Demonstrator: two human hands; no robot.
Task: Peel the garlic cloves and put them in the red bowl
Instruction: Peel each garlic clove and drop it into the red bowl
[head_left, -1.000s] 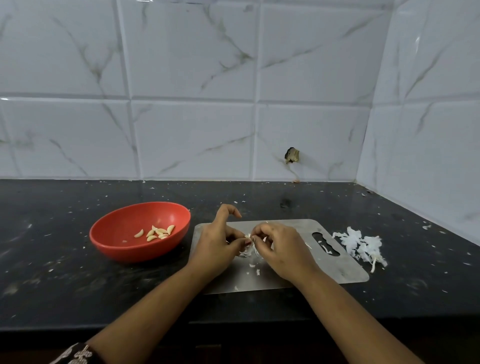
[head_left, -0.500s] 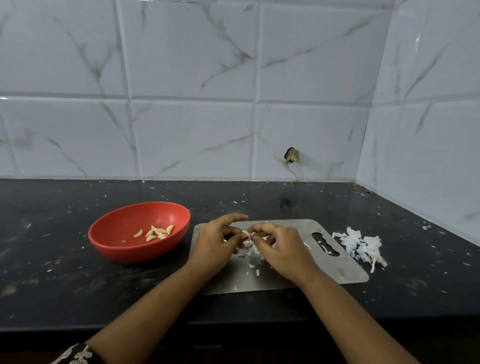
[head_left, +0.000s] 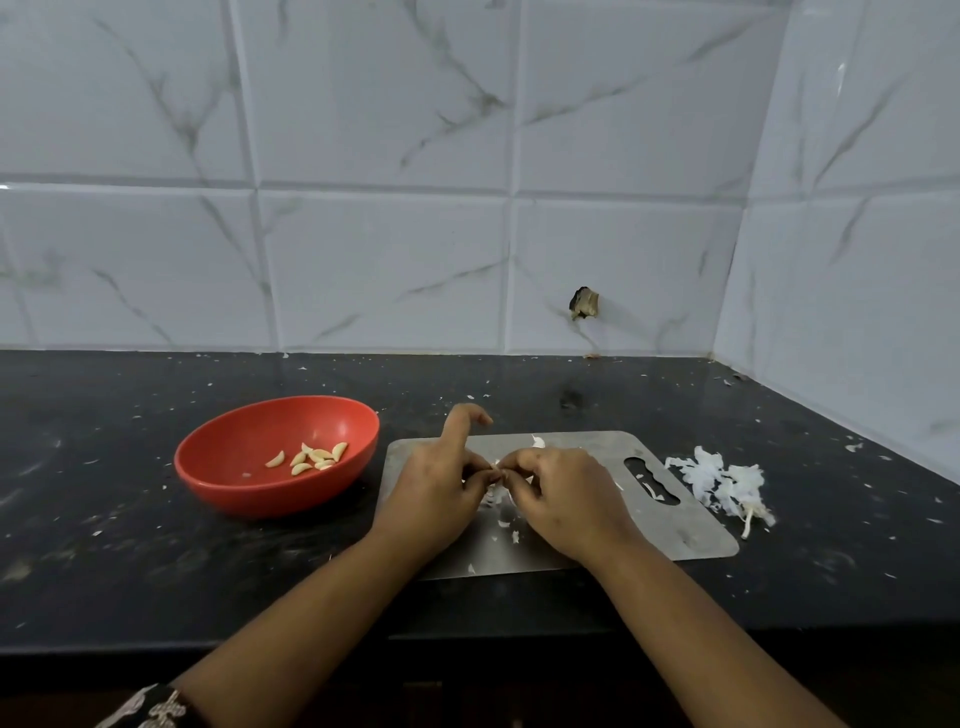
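Pinches one garlic clove (head_left: 497, 470) between left grip (head_left: 436, 493) and right grip (head_left: 566, 493), both clamped on it just above the steel board (head_left: 680, 525). Shows peeled cloves (head_left: 311, 457) lying in the red bowl (head_left: 249, 501), left on the desk (head_left: 104, 545); skins (head_left: 722, 480) heaped right. Likely mid-peel. Calls next for stripping off whatever skin clings, then dropping the clove in the bowl. Finds no brand, label or writing.

Soft, even, rather cool light fills the scene, with faint glare on the glossy wall tiles (head_left: 374, 270), weak shadows on the dark countertop (head_left: 779, 582), and wide-angle bending at the edges.
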